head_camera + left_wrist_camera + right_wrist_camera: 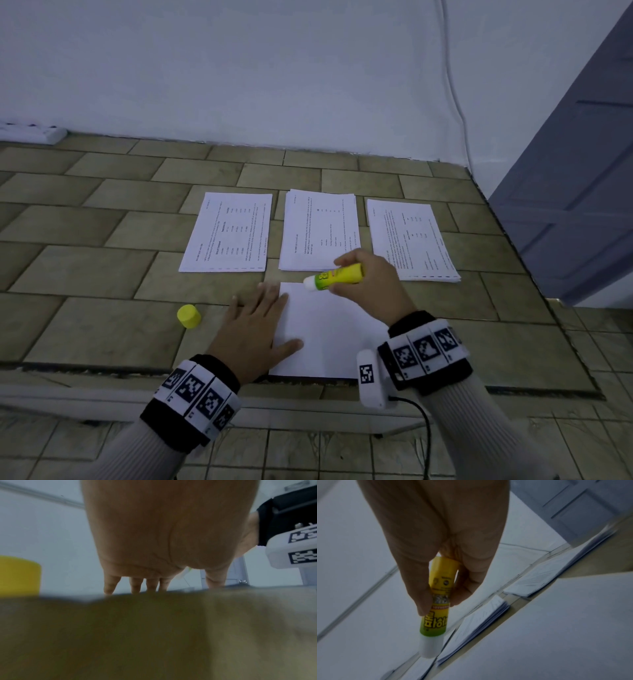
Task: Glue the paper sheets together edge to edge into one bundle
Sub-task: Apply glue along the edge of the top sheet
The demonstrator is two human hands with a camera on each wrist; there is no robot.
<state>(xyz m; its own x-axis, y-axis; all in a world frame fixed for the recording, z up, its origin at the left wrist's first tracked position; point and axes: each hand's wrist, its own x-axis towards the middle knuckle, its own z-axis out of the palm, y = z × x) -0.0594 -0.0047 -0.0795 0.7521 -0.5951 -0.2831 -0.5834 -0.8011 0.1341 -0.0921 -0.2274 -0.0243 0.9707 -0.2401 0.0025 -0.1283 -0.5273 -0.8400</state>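
**Item: blank sheet under glue, with three printed stacks**

- Blank sheet (329,329): lies face-up on the tiled surface (85,267), nearest the person. Judged light, limp and easily creased or slid; best held flat by a palm near one edge, not pinched.
- Left hand (255,329): fingers straight and spread, pressing flat on the sheet's left edge.
- Right hand (370,284): fingers and thumb curled round the glue stick (334,275). Its uncapped white tip points at the sheet's far edge; contact cannot be told.
- Glue stick: judged rigid, light, smooth-barrelled; hold mid-barrel.
- Yellow cap (188,316): stands on the surface, left of the left hand.
- Printed stacks, beyond the sheet, apart from one another: left (227,233), middle (318,229), right (411,240).
- Containers: none in view.
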